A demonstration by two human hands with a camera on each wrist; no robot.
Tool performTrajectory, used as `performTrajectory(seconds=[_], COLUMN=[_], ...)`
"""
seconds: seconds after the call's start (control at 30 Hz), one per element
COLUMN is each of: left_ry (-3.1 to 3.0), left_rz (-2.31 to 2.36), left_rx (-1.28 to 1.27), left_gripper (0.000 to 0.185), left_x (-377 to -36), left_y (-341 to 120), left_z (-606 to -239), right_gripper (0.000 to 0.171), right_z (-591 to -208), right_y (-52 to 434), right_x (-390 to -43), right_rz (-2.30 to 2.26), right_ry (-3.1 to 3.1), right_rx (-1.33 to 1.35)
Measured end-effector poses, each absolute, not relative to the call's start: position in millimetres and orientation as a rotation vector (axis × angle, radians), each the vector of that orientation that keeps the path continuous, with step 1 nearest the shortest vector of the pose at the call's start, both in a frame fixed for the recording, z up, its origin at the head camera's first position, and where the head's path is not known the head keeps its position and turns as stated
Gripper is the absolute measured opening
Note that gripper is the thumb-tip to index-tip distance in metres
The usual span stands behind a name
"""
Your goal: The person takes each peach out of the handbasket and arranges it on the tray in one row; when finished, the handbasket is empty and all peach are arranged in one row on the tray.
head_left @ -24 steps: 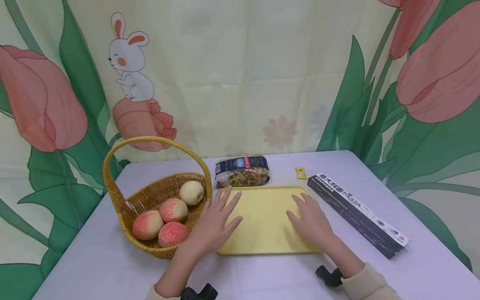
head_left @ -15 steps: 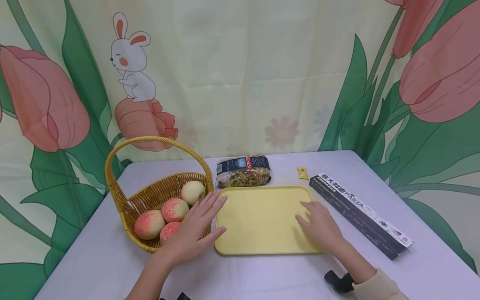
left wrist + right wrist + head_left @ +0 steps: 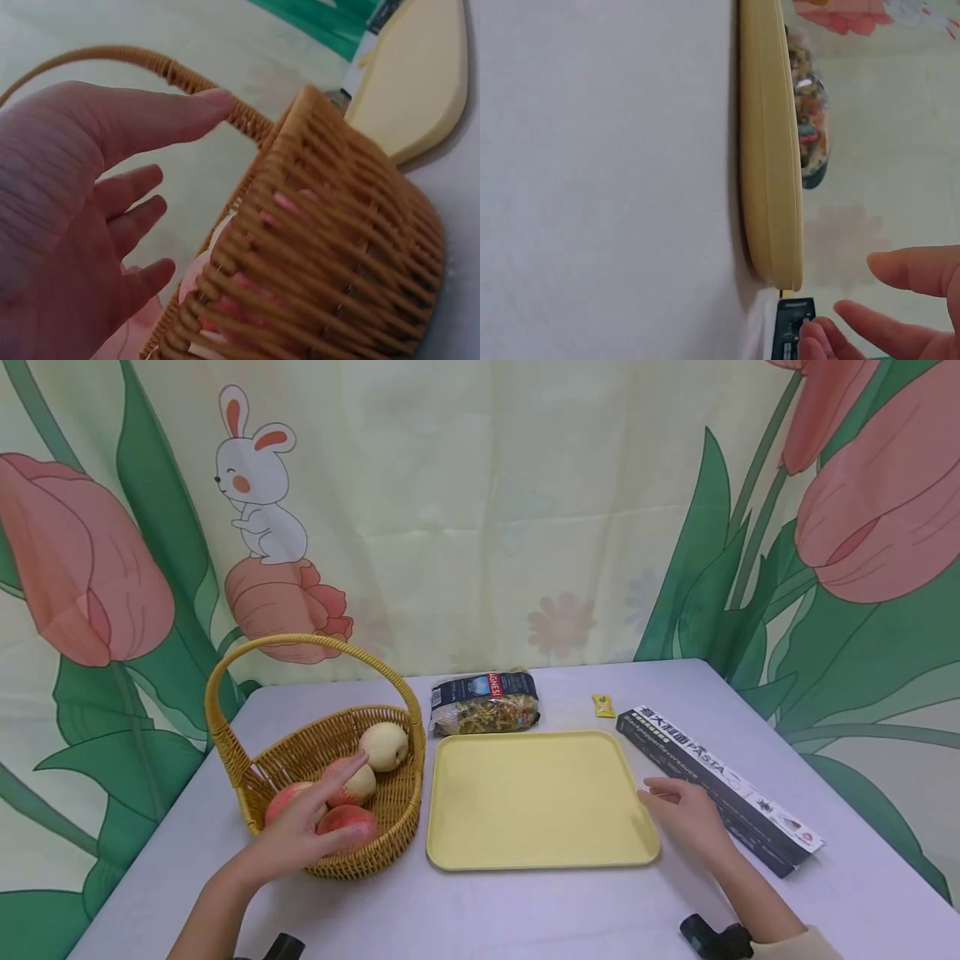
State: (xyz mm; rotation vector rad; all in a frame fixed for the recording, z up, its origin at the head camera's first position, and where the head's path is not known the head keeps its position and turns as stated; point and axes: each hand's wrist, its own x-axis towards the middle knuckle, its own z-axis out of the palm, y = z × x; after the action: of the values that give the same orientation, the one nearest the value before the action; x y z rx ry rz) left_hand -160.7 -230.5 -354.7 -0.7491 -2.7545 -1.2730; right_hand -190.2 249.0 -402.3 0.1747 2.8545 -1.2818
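Head view, left hand: the left hand [image 3: 300, 835] reaches into the woven yellow wicker basket with an arched handle [image 3: 390, 810], fingers spread and nearly straight, gripping nothing.
Fruit under that hand: three round pink peaches [image 3: 358, 823] lie below the palm and fingers; whether the fingertips touch them cannot be told. A pale yellow round pear-like fruit [image 3: 384, 746] sits just beyond the fingertips, at the basket's far side.
Left wrist view: the left hand [image 3: 71, 217] is open beside the basket [image 3: 330, 247], its thumb stretched toward the basket handle [image 3: 142, 58], pink fruit showing through the weave.
Right hand: the right hand [image 3: 686, 818] rests on the pale lilac tabletop [image 3: 525, 910], fingers loosely extended, holding nothing.
Just to its left: the flat pale yellow rectangular plastic tray [image 3: 532, 802], its near right corner close to the fingers.
Just to its right: a long dark rectangular pasta box [image 3: 716, 785], lying flat.
Beyond the tray: a clear bag of spiral pasta with a dark label [image 3: 486, 702], and a small yellow sachet [image 3: 602, 705] near the box's far end.
Right wrist view: the fingertips [image 3: 915, 270] hover apart from the tray edge [image 3: 772, 150].
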Motion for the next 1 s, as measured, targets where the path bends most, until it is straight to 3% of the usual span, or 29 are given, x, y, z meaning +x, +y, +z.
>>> performTrajectory(seconds=[0.47, 1.0], left_ry=[-2.886, -3.092], left_rz=[-1.304, -1.173], left_rx=[-0.896, -0.872], left_gripper=[0.066, 0.051], left_x=[-171.5, -184.7], left_y=[-255.1, -256.4], left_z=[-365.5, -353.1], right_gripper=[0.058, 0.043], right_z=[-412.3, -418.2], right_y=[270.8, 271.0], right_x=[-187.0, -187.5], right_rz=[-1.33, -1.345], right_ry=[2.672, 2.711], right_rx=[0.198, 0.171])
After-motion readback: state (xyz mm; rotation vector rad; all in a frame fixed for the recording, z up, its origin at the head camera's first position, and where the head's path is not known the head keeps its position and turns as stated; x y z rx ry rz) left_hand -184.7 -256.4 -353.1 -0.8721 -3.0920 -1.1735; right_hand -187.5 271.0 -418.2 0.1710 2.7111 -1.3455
